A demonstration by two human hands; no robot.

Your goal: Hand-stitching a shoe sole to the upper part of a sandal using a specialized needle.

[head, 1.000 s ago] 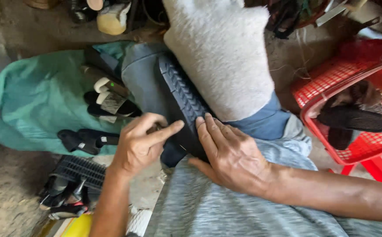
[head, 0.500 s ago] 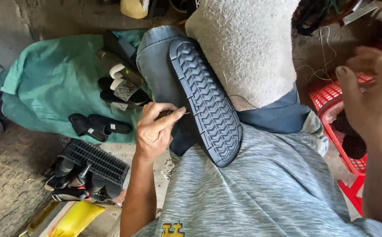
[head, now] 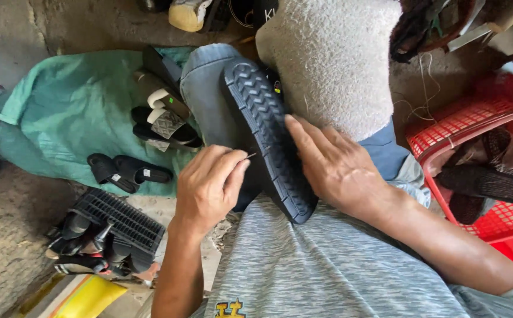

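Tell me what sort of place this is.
Probably an informal shoe-repair spot on bare ground: a treaded sandal lies under both hands, more sandals sit on a green cloth, others in a red basket.

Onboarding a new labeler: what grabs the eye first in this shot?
The dark treaded sole, propped edge-up on the person's lap at centre, with the right hand flat against it. The left hand pinches a thin needle at the sole's edge. After that, the red basket holding dark sandals at right, and the green cloth strewn with sandals at left.
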